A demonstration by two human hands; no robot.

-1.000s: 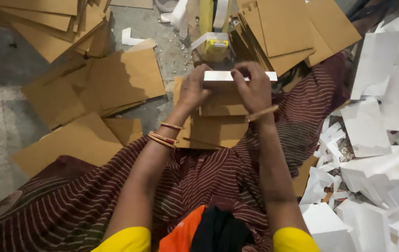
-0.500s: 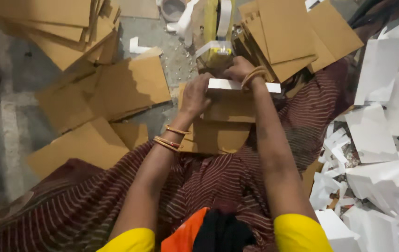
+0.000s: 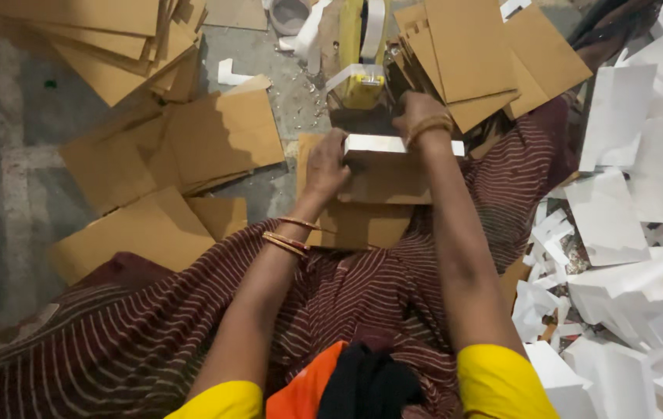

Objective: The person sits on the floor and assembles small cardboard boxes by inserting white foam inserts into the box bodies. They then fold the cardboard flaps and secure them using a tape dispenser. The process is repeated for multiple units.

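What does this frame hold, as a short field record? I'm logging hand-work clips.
Left hand: grips the left end of a white box
Right hand: on the box top, beside a yellow tape dispenser
Under box: brown card sheets
Left floor: loose brown cardboard
Right: heap of white boxes
Lap: striped maroon cloth

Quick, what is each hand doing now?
Left hand: closed on the left end of the white box.
Right hand: resting on the box top; grip cannot be told.

One white box (image 3: 393,145), one yellow tape dispenser (image 3: 360,58), two hands, and uncounted cardboard sheets (image 3: 215,140).
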